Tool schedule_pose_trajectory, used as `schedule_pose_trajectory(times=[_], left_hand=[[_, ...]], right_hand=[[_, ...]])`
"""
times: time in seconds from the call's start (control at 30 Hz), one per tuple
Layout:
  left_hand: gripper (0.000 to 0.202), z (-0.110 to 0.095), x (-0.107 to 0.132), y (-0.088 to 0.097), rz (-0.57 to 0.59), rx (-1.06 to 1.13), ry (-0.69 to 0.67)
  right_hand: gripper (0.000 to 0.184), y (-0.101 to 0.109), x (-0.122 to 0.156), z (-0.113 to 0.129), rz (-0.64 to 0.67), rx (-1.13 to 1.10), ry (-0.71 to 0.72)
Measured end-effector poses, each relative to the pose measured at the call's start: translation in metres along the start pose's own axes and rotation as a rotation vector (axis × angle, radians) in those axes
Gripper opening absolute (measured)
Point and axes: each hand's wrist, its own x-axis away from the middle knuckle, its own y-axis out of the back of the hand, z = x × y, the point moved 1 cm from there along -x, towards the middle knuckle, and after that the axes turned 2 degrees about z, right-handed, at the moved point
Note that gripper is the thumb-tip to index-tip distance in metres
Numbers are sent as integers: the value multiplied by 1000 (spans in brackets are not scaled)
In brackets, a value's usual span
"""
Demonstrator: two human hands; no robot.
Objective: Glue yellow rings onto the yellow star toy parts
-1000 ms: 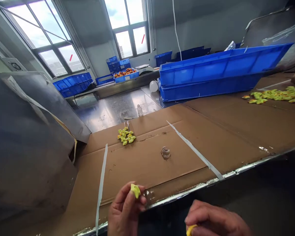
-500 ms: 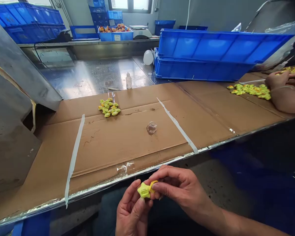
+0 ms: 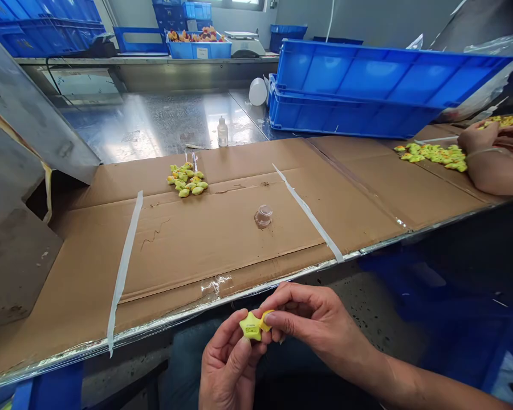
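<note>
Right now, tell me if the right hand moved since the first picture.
Yes: the right hand rose toward the metal table edge, meeting the left hand.

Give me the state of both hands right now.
Left hand: closed, holding a yellow star-shaped piece between thumb and fingers.
Right hand: closed, pinching a second yellow piece against the star.

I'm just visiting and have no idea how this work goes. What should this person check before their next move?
Yellow star piece firmly held: ok.
Left hand gripping the star: ok.
Second yellow piece pinched by the right hand, against the star: ok.
Pile of yellow pieces apart from the hands: ok.
Co-worker's hands apart from the person's: ok.
Clear plastic cup contents: cannot tell.
</note>
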Motion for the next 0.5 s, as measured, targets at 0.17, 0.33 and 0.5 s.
schedule_pose_trajectory(times=[0.17, 0.33, 0.5], left_hand=[[32, -1, 1, -3, 21, 4, -2], [30, -1, 0, -3, 56, -4, -1], [30, 2, -3, -2, 58, -17, 32]], right_hand=[[18, 3, -1, -4, -4, -45, -45], [18, 4, -2, -4, -28, -54, -57], [19, 7, -5, -5, -16, -106, -103]])
